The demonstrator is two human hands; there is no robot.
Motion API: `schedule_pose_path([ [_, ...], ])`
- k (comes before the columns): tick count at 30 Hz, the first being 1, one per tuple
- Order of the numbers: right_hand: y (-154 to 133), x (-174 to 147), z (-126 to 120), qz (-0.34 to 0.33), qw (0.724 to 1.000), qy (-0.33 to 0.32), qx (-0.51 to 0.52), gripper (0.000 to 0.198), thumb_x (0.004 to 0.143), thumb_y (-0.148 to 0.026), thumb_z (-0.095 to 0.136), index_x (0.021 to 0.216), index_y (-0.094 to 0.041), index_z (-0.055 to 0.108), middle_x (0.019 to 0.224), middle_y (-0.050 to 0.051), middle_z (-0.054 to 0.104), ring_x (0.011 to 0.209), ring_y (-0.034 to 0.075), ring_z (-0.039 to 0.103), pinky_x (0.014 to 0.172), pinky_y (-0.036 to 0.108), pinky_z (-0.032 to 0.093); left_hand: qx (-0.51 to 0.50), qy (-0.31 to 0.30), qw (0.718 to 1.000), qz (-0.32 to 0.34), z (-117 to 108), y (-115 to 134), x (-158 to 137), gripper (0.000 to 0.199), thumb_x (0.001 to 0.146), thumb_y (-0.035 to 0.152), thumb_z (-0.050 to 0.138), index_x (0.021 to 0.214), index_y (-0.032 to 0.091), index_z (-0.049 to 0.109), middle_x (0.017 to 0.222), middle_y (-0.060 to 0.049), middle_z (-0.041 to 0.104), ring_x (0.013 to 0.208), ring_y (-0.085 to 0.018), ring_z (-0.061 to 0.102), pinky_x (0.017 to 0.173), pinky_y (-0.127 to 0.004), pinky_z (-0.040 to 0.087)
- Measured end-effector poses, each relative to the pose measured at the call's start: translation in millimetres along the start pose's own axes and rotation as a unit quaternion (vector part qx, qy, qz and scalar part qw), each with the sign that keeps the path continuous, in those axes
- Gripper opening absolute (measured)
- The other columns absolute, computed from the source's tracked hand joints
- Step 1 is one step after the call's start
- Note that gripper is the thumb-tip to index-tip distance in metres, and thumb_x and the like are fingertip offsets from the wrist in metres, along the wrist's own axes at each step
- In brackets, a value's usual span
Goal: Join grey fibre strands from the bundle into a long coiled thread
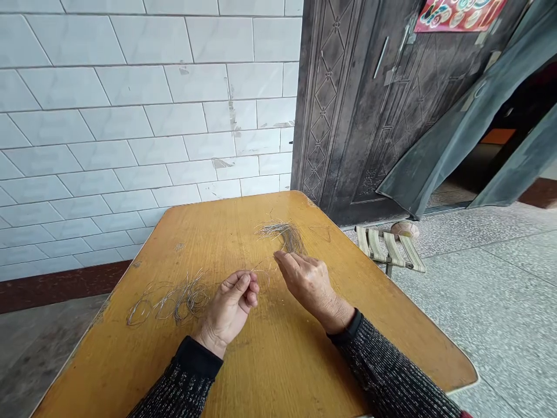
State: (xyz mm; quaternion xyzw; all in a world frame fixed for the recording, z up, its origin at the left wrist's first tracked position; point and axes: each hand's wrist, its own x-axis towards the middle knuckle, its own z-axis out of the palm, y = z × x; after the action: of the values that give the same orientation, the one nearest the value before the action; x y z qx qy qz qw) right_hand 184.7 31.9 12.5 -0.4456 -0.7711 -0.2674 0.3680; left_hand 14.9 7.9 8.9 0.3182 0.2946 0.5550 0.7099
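Over the middle of the wooden table, my left hand (230, 305) pinches a thin wire (263, 271) between thumb and forefinger. My right hand (311, 287) is closed, palm down, with its fingertips pressed together at another stretch of fine wire; the exact grip is hard to see. A short curved piece of the wire shows between the two hands. Just beyond my right hand lies a bundle of thin grey wires (291, 233), with loose ends fanning left. Loosely coiled wires (187, 301) rest on the table to the left of my left hand.
The yellow-brown table (270, 371) reaches toward a white tiled wall (130, 122). A dark ornate door (348, 116) and a grey-green curtain (452, 139) stand at the right. Beside the table's right edge is a low strap-seated stool (387, 247) with a roundish object (404, 229) behind it.
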Motion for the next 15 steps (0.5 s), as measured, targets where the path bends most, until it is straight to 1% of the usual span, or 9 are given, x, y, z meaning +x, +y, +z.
schedule_pose_path([
  [3, 3.5, 0.9, -1.3, -0.002, 1.000, 0.000, -0.006, 0.020, 0.090, -0.021, 0.043, 0.081, -0.017, 0.060, 0.056, -0.002, 0.058, 0.047, 0.008, 0.047, 0.049, 0.024, 0.025, 0.004, -0.002, 1.000, -0.002, -0.4, -0.1, 0.6, 0.020, 0.057, 0.023, 0.079, 0.069, 0.012, 0.067, 0.057, 0.001, 0.060, 0.048, -0.003, 0.051, 0.046, -0.012, 0.041],
  [5, 8.5, 1.3, -0.2, 0.012, 1.000, 0.000, -0.003, 0.023, 0.091, -0.026, 0.043, 0.080, -0.017, 0.061, 0.057, 0.000, 0.060, 0.048, 0.008, 0.050, 0.049, 0.024, 0.025, 0.001, 0.000, 1.000, -0.005, -1.5, 0.2, 1.6, 0.020, 0.057, 0.022, 0.079, 0.068, 0.012, 0.067, 0.058, 0.001, 0.060, 0.048, -0.003, 0.051, 0.046, -0.012, 0.041],
  [7, 14.3, 1.3, 1.8, 0.046, 0.999, -0.005, 0.008, 0.028, 0.092, -0.029, 0.040, 0.079, -0.017, 0.062, 0.059, 0.001, 0.062, 0.050, 0.009, 0.052, 0.049, 0.023, 0.025, -0.008, 0.006, 1.000, -0.004, -2.8, 0.7, 2.8, 0.020, 0.056, 0.022, 0.079, 0.068, 0.012, 0.067, 0.058, 0.001, 0.060, 0.048, -0.003, 0.051, 0.046, -0.012, 0.042],
  [10, 19.6, 1.4, 4.3, 0.127, 0.990, -0.032, 0.060, 0.030, 0.092, -0.030, 0.038, 0.081, -0.017, 0.063, 0.063, 0.003, 0.065, 0.052, 0.010, 0.054, 0.048, 0.022, 0.025, -0.028, 0.016, 0.999, 0.004, -4.0, 0.9, 4.2, 0.022, 0.055, 0.022, 0.080, 0.068, 0.012, 0.066, 0.058, 0.001, 0.060, 0.048, -0.003, 0.051, 0.046, -0.011, 0.042],
  [12, 18.2, 2.1, 4.5, 0.183, 0.970, -0.061, 0.146, 0.029, 0.090, -0.032, 0.039, 0.080, -0.018, 0.062, 0.062, 0.003, 0.064, 0.051, 0.010, 0.054, 0.048, 0.021, 0.027, -0.034, 0.017, 0.999, 0.006, -3.9, 0.7, 4.6, 0.023, 0.055, 0.022, 0.080, 0.069, 0.012, 0.066, 0.060, 0.002, 0.059, 0.049, -0.003, 0.051, 0.047, -0.012, 0.042],
  [13, 15.9, 2.8, 4.1, 0.209, 0.953, -0.077, 0.206, 0.029, 0.089, -0.034, 0.040, 0.078, -0.018, 0.062, 0.059, 0.002, 0.063, 0.050, 0.010, 0.053, 0.049, 0.020, 0.029, -0.035, 0.017, 0.999, 0.007, -3.7, 0.5, 4.6, 0.023, 0.056, 0.023, 0.080, 0.070, 0.012, 0.065, 0.061, 0.002, 0.059, 0.050, -0.003, 0.051, 0.048, -0.012, 0.043],
  [14, 12.7, 3.7, 3.6, 0.234, 0.928, -0.094, 0.275, 0.031, 0.089, -0.035, 0.040, 0.076, -0.017, 0.061, 0.057, 0.001, 0.061, 0.048, 0.010, 0.052, 0.049, 0.020, 0.031, -0.037, 0.018, 0.999, 0.007, -3.6, 0.2, 4.5, 0.024, 0.056, 0.023, 0.080, 0.071, 0.012, 0.065, 0.062, 0.002, 0.060, 0.051, -0.003, 0.052, 0.048, -0.012, 0.043],
  [15, 9.0, 4.6, 2.9, 0.258, 0.894, -0.110, 0.349, 0.033, 0.089, -0.038, 0.039, 0.075, -0.017, 0.061, 0.055, 0.001, 0.059, 0.047, 0.009, 0.050, 0.048, 0.020, 0.033, -0.038, 0.018, 0.999, 0.007, -3.5, 0.0, 4.3, 0.024, 0.056, 0.024, 0.079, 0.072, 0.013, 0.065, 0.063, 0.002, 0.060, 0.051, -0.003, 0.052, 0.049, -0.013, 0.044],
])
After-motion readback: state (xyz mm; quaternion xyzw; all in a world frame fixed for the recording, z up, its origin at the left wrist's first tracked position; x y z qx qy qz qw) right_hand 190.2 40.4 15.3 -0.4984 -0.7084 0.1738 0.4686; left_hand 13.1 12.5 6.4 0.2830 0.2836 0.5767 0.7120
